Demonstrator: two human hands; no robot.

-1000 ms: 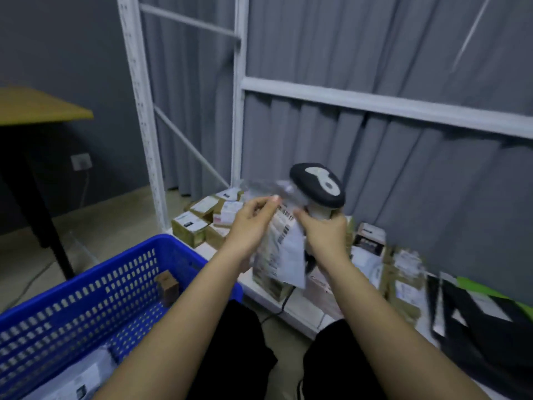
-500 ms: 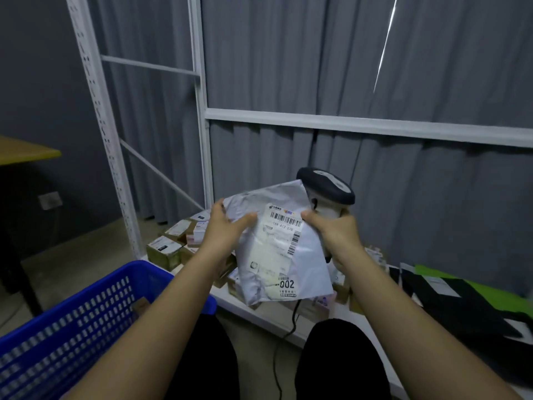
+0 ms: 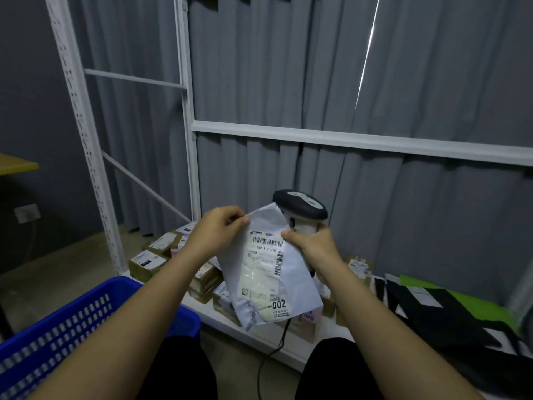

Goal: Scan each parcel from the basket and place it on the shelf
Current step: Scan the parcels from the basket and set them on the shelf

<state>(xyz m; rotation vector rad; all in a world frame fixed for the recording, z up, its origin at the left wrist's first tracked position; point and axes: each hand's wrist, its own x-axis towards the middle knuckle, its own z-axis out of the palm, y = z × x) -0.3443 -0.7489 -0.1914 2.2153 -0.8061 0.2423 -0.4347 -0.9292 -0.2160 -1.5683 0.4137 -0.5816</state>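
Grey curtains hang behind a white metal shelf [image 3: 360,140] whose lowest board carries small cardboard boxes [image 3: 150,259] and, farther right, flat black and green mailers [image 3: 432,310]. In front of it a person holds up a grey poly parcel [image 3: 271,272], label side toward the camera. The left hand [image 3: 219,229] pinches the parcel's top left corner between curled fingers and thumb. The right hand [image 3: 311,246] presses its thumb on the top right edge just beside the barcode, while its remaining fingers wrap the handle of a barcode scanner [image 3: 300,207], whose head rises just behind and above the right fingertips; a cable drops from it below the parcel. The scanner head does not appear to face the label, so this parcel's scan looks either just finished or about to happen; which one cannot be told. A blue basket [image 3: 95,310] sits below the left forearm, its contents out of view, so how many parcels remain is unknown. Many items already lie on the shelf, which suggests the job is well under way; this parcel is not yet shelved.
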